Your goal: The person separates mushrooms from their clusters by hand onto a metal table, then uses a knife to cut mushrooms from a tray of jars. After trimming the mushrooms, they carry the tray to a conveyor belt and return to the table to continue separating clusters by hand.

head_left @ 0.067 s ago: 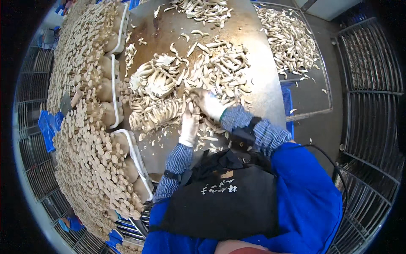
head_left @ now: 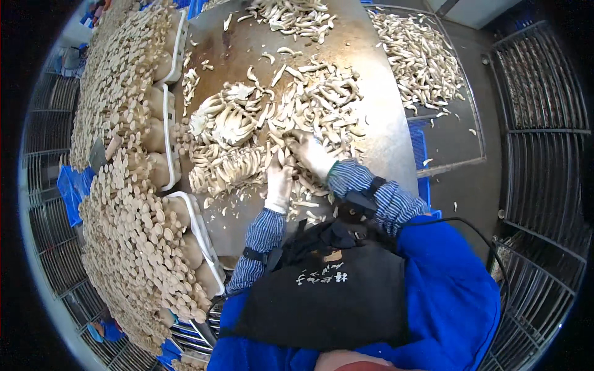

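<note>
My left hand [head_left: 279, 182], in a white glove, is closed on a pale mushroom [head_left: 282, 157] whose tip sticks up between thumb and fingers. Just right of it, my gloved right hand [head_left: 312, 154] has its fingers bent; what they hold, if anything, is hidden. Both hands are over the steel table [head_left: 387, 123], close to each other. Left of them lies a row of joined mushroom stems [head_left: 229, 167], with mushroom clusters [head_left: 232, 117] behind it. A heap of loose mushrooms [head_left: 318, 102] spreads beyond my right hand.
White crates [head_left: 198, 232] packed with round-capped mushrooms [head_left: 133, 229] line the table's left side. Another mushroom pile [head_left: 300, 18] lies at the far end. Loose mushrooms fill a lower surface [head_left: 421, 62] at right, near a blue crate [head_left: 418, 148]. Metal racks [head_left: 544, 136] stand farther right.
My right hand has shifted slightly right, and its fingers look sharper than before. My left hand stays nearly in place. The whole view has moved a little.
</note>
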The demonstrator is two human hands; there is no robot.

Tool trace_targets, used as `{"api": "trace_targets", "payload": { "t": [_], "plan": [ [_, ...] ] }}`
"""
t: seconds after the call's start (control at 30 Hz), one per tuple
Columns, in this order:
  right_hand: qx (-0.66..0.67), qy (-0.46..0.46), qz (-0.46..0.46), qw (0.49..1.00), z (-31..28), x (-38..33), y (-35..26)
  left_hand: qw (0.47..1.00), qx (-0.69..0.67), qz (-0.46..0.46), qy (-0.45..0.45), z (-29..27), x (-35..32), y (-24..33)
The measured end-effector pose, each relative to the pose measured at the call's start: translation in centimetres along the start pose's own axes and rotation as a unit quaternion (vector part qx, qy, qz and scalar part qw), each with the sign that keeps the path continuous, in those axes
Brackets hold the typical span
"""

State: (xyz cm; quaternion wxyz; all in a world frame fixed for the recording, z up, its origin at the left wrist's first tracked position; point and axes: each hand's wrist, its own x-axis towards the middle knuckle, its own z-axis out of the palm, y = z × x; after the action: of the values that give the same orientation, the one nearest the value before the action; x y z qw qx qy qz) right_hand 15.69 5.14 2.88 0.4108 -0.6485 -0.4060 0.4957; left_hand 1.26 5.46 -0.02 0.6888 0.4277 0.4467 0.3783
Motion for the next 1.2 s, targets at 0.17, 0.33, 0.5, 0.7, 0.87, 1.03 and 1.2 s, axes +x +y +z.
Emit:
{"api": "trace_targets", "payload": {
  "t": [0.17,0.33,0.5,0.7,0.87,1.03,1.2],
  "plan": [
    [0.078,-0.060,0.074,0.992,-3.2,-3.6,-1.2,0.990,-0.087,-0.112,0.020,0.8,0.1,1.6],
    [-0.045,0.083,-0.027,0.995,-2.2,-3.1,2.2,0.976,0.183,-0.091,-0.068,1.3,-0.4,5.9],
    [-0.484,0.008,-0.278,0.829,1.5,-6.5,2.9,0.664,0.703,0.192,0.166,-2.4,-0.1,4.3],
    [-0.605,-0.295,-0.167,0.720,3.4,-4.6,12.7,0.710,0.663,-0.034,0.233,-13.0,4.0,1.9],
    [-0.595,-0.287,-0.097,0.745,-3.3,-0.9,2.0,0.738,0.610,0.020,0.287,-13.6,3.3,7.2],
    [-0.566,0.038,-0.215,0.795,-3.6,4.9,6.2,0.924,0.248,0.121,0.264,-17.0,2.8,6.4],
    [-0.099,-0.150,-0.102,0.978,2.7,-0.8,0.2,0.965,-0.065,0.155,0.203,-7.2,-1.8,9.6]
  ]
}}
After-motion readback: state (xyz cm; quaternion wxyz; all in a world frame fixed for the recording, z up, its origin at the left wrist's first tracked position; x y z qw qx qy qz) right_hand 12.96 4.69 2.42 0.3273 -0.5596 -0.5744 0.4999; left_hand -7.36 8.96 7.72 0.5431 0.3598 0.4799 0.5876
